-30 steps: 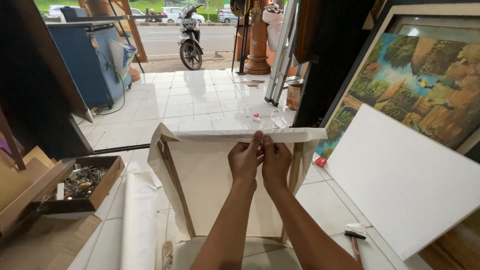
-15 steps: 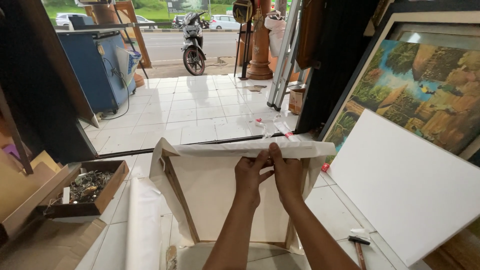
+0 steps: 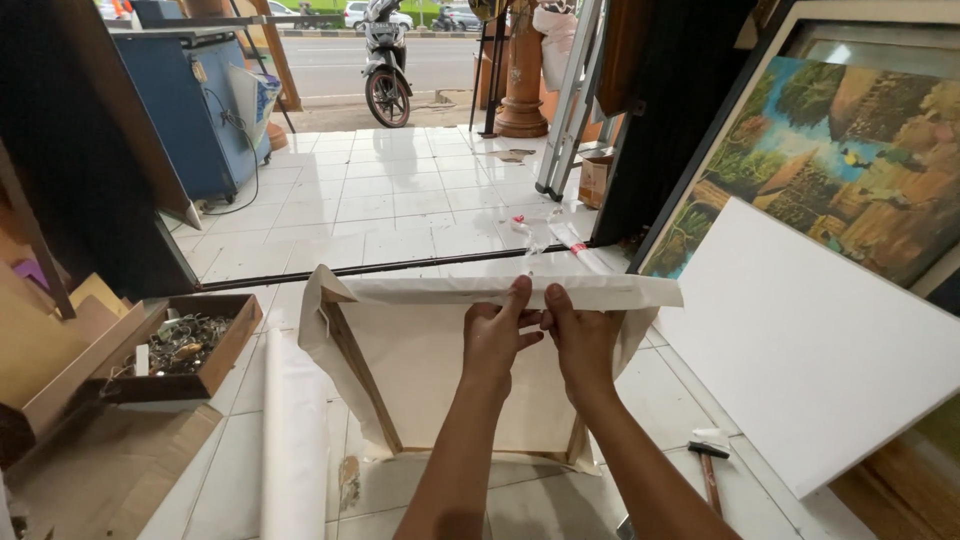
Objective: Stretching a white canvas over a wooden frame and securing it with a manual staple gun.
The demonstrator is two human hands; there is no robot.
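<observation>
A wooden stretcher frame (image 3: pixel 357 368) stands on the tiled floor with off-white canvas (image 3: pixel 430 360) draped over it. My left hand (image 3: pixel 495 335) and my right hand (image 3: pixel 580 338) sit side by side at the frame's top edge. Both pinch the folded canvas flap (image 3: pixel 400 291) that runs along the top bar, fingers pressing it against the wood. The loose canvas corners hang out at the left and right ends.
A roll of canvas (image 3: pixel 293 440) lies on the floor to the left, beside a wooden box of metal bits (image 3: pixel 180 348). A blank white canvas (image 3: pixel 810 340) and a framed landscape painting (image 3: pixel 850 160) lean at the right. A hammer (image 3: pixel 708 468) lies nearby. A motorbike (image 3: pixel 385 70) stands outside.
Both hands stay on the canvas flap at the top edge. The view has dropped slightly, so the frame and hands sit lower in the picture than a second ago.
</observation>
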